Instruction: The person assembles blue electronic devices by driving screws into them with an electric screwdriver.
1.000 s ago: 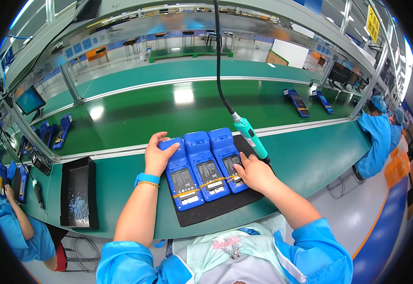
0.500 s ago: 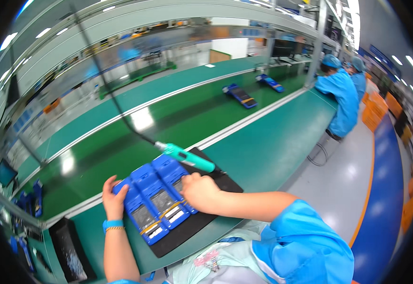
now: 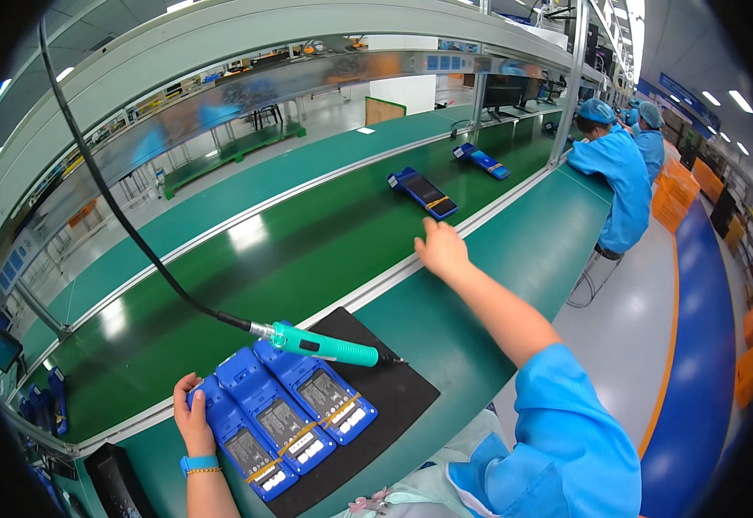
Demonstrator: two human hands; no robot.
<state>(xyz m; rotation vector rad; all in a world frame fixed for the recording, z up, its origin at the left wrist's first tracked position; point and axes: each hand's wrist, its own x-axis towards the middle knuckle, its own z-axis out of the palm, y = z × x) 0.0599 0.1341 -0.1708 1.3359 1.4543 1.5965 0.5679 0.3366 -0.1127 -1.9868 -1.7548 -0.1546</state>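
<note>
Three blue handheld devices lie side by side, backs up, on a black mat (image 3: 411,388): the left device (image 3: 243,445), the middle device (image 3: 275,414) and the right device (image 3: 320,388). Yellow rubber bands cross their lower ends. My left hand (image 3: 192,420) is closed around the upper left edge of the left device. My right hand (image 3: 442,249) reaches over the conveyor's near rail, empty, its forefinger stretched out. Just beyond its fingertips a banded blue handheld device (image 3: 426,192) lies screen up on the green conveyor. A green electric screwdriver (image 3: 325,345) lies across the top of the right device.
A second device (image 3: 483,161) lies farther along the green conveyor (image 3: 307,233). The screwdriver's black cable (image 3: 126,224) hangs from above. A black tray (image 3: 117,483) stands at the lower left. Co-workers in blue (image 3: 605,173) sit along the bench at the right.
My right hand has left the devices on the mat and moved forward and right over the rail. My left hand keeps its hold. The view has shifted, so the mat appears lower.
</note>
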